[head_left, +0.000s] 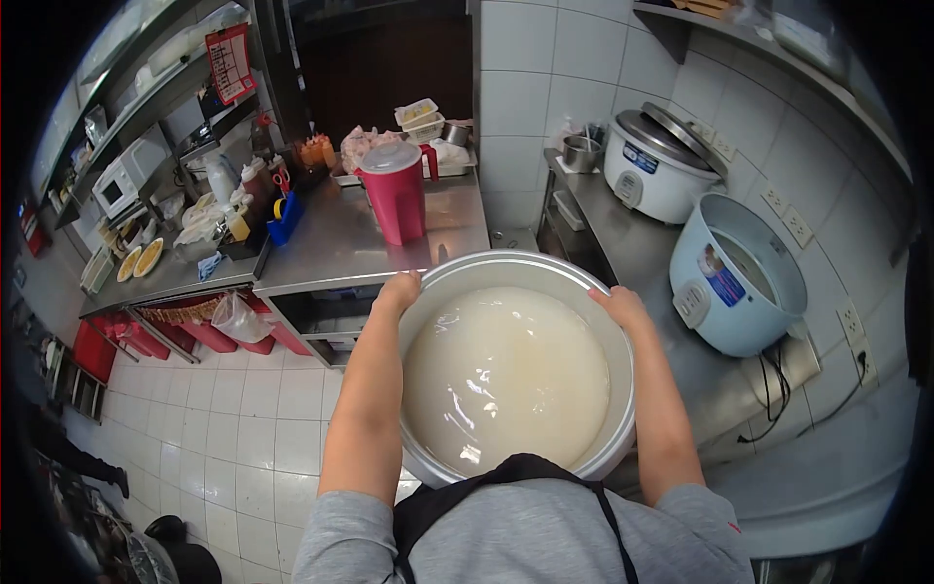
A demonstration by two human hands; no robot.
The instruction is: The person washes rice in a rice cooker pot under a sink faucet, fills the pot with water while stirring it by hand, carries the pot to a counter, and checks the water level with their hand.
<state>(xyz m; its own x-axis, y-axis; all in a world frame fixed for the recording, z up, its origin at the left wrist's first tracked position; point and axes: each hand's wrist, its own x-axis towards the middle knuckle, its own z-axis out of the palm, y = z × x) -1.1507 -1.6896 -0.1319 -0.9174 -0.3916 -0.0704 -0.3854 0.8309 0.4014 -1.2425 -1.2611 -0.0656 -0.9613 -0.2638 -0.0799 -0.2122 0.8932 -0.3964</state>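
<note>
Both of my hands grip the rim of a large round metal pot [628, 389] held in front of my body. Cloudy whitish liquid [506, 370] fills much of it, and what lies beneath the surface I cannot make out. My left hand [397, 291] is closed on the far left rim. On the far right rim, my right hand [619, 304] is closed too, its fingers partly hidden. To the right, a light blue rice cooker body [720, 311] stands without a lid on the metal counter. Behind it is a white rice cooker [647, 175] with its lid tilted on top.
A pink pitcher [397, 209] with a pale lid stands on the steel table [336, 248] ahead. Bottles and a blue holder [284, 219] sit left of it. Black cords [775, 389] hang by the right counter [637, 258]. Tiled floor [253, 438] extends left, where a person's leg [92, 462] shows.
</note>
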